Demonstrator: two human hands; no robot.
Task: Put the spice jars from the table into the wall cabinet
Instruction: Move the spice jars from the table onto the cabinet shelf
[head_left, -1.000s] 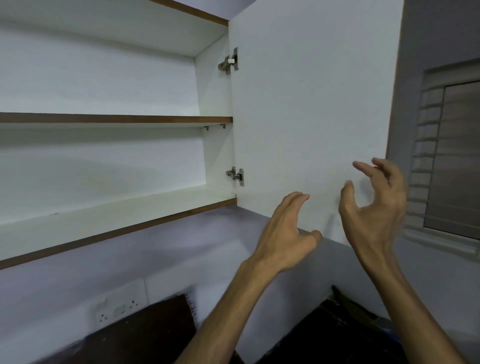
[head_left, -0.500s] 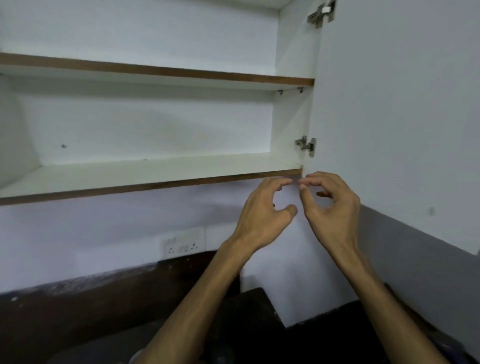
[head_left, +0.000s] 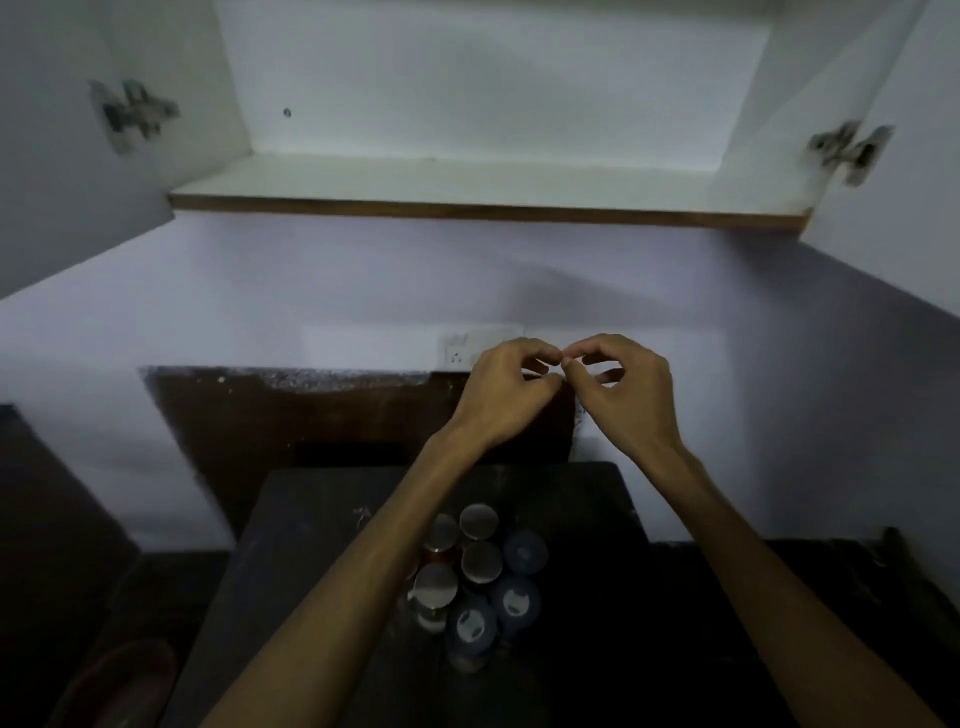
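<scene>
Several spice jars (head_left: 477, 566), some with silver lids and some with dark blue lids, stand bunched together on a small dark table (head_left: 311, 561) below my forearms. The wall cabinet (head_left: 467, 179) hangs above with its white bottom shelf bare. My left hand (head_left: 506, 397) and my right hand (head_left: 626, 397) are raised side by side in front of the wall, between the table and the cabinet. Their fingers are curled, their fingertips meet, and they hold nothing.
The left cabinet door (head_left: 62, 197) and the right cabinet door (head_left: 904, 171) stand swung out at head height. A white wall socket (head_left: 460, 351) sits behind my hands above a dark brown panel (head_left: 311, 421). Dark furniture flanks the table.
My view has dropped from the cabinet shelves to the table, bringing the jars into sight. My hands have come down and together, their fingers curling until the tips touch.
</scene>
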